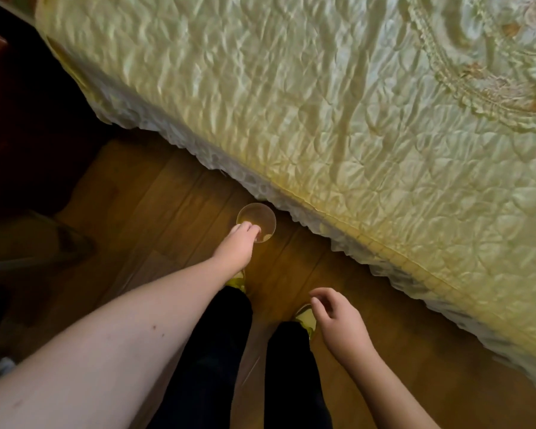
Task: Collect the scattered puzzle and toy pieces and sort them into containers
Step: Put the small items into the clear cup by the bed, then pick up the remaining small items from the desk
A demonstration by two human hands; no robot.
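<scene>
- Nearest the lens: bare left forearm [112, 329] slanting up from the lower left corner toward the middle of the floor, with two dark trouser legs [229, 360] just beside it and yellow-green shoes [305, 317] peeking out at their ends.
- Left hand [240, 243], the grip in play: fingertips curled over the near rim of a clear round plastic cup [257, 219], pinching it from above; mouth of the cup facing up toward the camera.
- Cup position: standing or hanging low over the wooden floor [155, 205], just beside the ruffled hem of the bedspread [322, 103]; contact with the boards not certain from this view.
- Inside the cup: a pale patch at the near-right wall, possibly a small piece; too blurred to name.
- Right hand [338, 317]: lower and to the right, over the right shoe, well apart from the cup; fingers loosely curled, holding nothing visible.
- Key relation: cup lies ahead of and to the left of the right hand, already in the left grip, so left hand far nearer; cup axis roughly vertical, so probably a straight lift by the rim, kept level to hold any contents.
- No scattered puzzle or toy pieces clearly visible on the floor or the bed.
- Brands, labels, writing: none readable anywhere; only embroidered trim on the bedspread at upper right.
</scene>
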